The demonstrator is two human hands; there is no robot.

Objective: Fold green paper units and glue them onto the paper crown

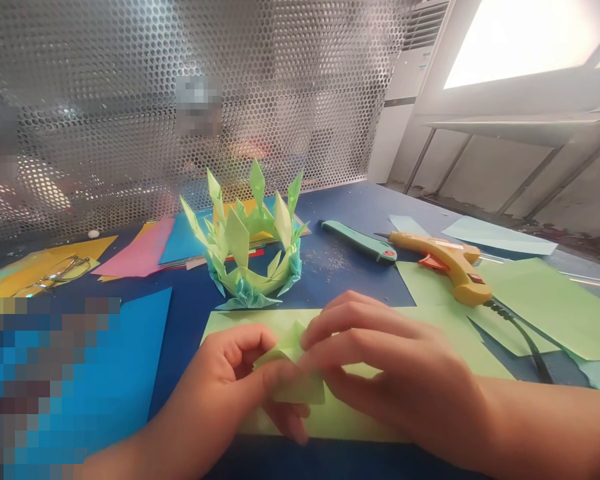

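Observation:
My left hand (245, 380) pinches a small folded piece of light green paper (300, 388) between thumb and fingers. From the other side, the fingertips of my right hand (380, 353) close on the upper part of the same piece. Part of its shape is hidden behind my fingers. Beneath both hands lies a flat light green sheet (380, 423). Just beyond them stands a folded paper crown (237, 240) with tall green points and blue-green pieces around its base.
A green-handled utility knife (360, 241) and a yellow hot glue gun (443, 257) lie at the right. Green sheets (545, 300) spread past them. Blue card (145, 360), pink paper (140, 253) and glasses (55, 275) are at the left. A perforated metal screen (290, 80) borders the back.

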